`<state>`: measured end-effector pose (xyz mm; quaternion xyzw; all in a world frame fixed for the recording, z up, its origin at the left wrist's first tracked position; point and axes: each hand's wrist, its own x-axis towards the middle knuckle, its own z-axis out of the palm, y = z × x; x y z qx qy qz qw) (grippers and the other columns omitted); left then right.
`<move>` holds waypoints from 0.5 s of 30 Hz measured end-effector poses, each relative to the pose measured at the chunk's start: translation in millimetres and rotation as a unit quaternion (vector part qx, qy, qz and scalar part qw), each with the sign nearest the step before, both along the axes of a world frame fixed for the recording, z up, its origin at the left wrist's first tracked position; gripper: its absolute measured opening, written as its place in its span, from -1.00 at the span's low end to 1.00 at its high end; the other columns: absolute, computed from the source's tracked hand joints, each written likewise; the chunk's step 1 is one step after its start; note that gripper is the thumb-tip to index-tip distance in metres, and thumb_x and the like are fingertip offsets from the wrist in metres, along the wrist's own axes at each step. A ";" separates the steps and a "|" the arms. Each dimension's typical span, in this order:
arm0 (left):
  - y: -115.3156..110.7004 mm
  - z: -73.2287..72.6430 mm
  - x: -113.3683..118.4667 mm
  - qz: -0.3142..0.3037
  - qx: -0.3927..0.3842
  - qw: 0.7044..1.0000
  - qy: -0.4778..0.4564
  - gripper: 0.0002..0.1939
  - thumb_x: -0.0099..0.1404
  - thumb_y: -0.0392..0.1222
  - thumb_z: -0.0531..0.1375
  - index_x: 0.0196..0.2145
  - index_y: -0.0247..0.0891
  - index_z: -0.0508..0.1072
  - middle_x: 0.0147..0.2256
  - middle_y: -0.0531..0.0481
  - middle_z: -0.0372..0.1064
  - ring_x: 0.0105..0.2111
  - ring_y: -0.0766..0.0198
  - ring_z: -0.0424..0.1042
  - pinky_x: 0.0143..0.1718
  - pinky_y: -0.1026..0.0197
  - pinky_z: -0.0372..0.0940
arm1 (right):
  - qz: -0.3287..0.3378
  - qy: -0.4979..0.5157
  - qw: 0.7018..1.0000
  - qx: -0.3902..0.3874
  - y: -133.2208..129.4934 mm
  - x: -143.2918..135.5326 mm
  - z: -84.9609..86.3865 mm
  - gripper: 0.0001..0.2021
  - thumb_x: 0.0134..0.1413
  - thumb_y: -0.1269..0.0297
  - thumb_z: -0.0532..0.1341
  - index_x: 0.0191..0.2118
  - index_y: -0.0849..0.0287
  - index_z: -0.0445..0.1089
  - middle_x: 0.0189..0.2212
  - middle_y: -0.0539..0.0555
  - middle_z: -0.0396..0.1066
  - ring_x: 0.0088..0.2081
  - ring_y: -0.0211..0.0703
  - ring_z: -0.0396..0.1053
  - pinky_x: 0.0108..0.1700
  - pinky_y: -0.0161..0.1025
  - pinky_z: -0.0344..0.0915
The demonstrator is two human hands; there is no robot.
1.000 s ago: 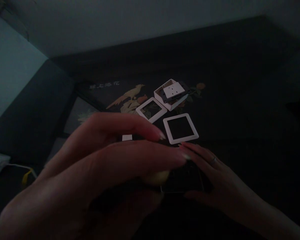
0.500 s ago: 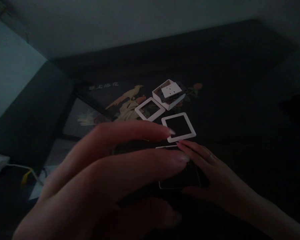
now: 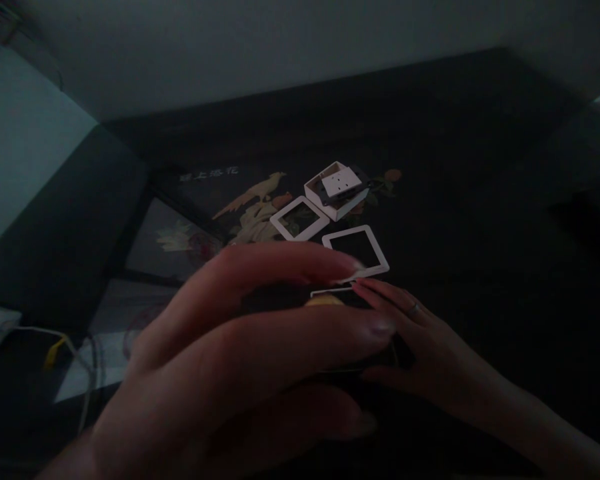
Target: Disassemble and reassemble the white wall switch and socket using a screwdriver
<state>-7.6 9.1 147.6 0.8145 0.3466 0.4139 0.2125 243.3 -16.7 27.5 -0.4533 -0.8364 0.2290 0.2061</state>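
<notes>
Your right hand [image 3: 425, 337] pinches the pale-edged square part [image 3: 333, 291] across its right side, well short of the desk's [image 3: 480, 233] far edge.
Likely light, stiff: grip its rims. Your left hand [image 3: 230, 347] curls above; I can't tell its hold.

In the upper half of the frame, left of centre, runs as a single row of four pale Chinese characters [image 3: 209, 174] on the dark tabletop [image 3: 455, 253], at the upper left of a picture of a bird [image 3: 260, 192]. Reads 上 in second place and 花 in fourth. Looks like 添 in third, though blurred, and too smeared in first to make out.
</notes>
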 end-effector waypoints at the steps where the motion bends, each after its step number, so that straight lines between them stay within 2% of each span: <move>1: 0.6 0.0 -1.1 0.003 0.014 1.000 0.008 -0.65 0.21 -0.12 0.42 -0.06 0.14 0.50 -0.06 0.22 0.51 -0.17 0.28 0.55 -0.23 0.30 0.56 | 0.000 0.000 1.000 -0.002 0.2 -0.2 -0.2 -0.06 0.05 0.19 0.36 0.43 -0.09 -0.20 0.33 0.23 0.15 0.28 0.23 0.24 0.19 0.22 0.34; 4: 1.3 -1.6 -4.1 0.026 0.035 0.999 0.029 -0.53 0.13 -0.26 0.47 -0.08 0.19 0.48 -0.08 0.30 0.45 -0.20 0.35 0.51 -0.21 0.33 0.53 | -0.002 -0.004 1.000 -0.008 0.7 -0.9 -0.7 -0.07 0.06 0.20 0.36 0.42 -0.10 -0.19 0.33 0.22 0.15 0.27 0.21 0.25 0.19 0.21 0.34; 6: 0.7 -3.0 -5.2 0.026 0.031 0.998 0.039 -0.50 0.18 -0.32 0.42 -0.04 0.18 0.44 -0.05 0.33 0.45 -0.19 0.36 0.52 -0.19 0.34 0.52 | -0.006 -0.006 1.000 -0.013 0.7 -1.0 -0.8 -0.08 0.05 0.20 0.36 0.42 -0.10 -0.17 0.34 0.21 0.14 0.28 0.21 0.24 0.19 0.21 0.33; 9: 0.4 -2.5 -4.0 -0.004 0.002 0.999 0.051 -0.57 0.32 -0.29 0.31 0.05 0.12 0.35 -0.01 0.29 0.47 -0.14 0.36 0.55 -0.22 0.36 0.53 | -0.005 -0.004 1.000 -0.018 0.2 -0.6 -0.9 -0.09 0.04 0.22 0.37 0.41 -0.10 -0.14 0.33 0.21 0.15 0.27 0.22 0.24 0.18 0.23 0.34; 12: 3.0 0.4 1.8 -0.051 -0.044 0.996 0.049 -0.69 0.42 -0.28 0.21 0.03 0.09 0.35 0.02 0.23 0.49 -0.11 0.35 0.57 -0.26 0.38 0.53 | -0.002 0.007 1.000 -0.009 -0.2 -0.5 -1.3 -0.11 0.04 0.24 0.36 0.41 -0.07 -0.11 0.32 0.21 0.18 0.26 0.22 0.25 0.18 0.22 0.35; 14: 5.7 1.0 6.6 -0.087 -0.038 0.995 0.021 -0.68 0.33 -0.28 0.32 -0.03 0.02 0.40 0.00 0.18 0.51 -0.11 0.32 0.57 -0.21 0.36 0.54 | -0.002 0.018 1.000 -0.002 -0.2 -0.7 -1.9 -0.10 0.04 0.21 0.36 0.41 -0.06 -0.10 0.31 0.21 0.19 0.26 0.21 0.26 0.18 0.20 0.35; 15: 6.7 0.5 8.6 -0.086 -0.019 0.996 -0.005 -0.65 0.24 -0.26 0.40 -0.07 -0.03 0.43 -0.04 0.15 0.53 -0.15 0.30 0.58 -0.22 0.35 0.54 | -0.003 0.021 1.000 0.000 -0.2 -0.8 -2.2 -0.10 0.04 0.20 0.37 0.42 -0.05 -0.11 0.32 0.21 0.19 0.26 0.21 0.26 0.18 0.19 0.35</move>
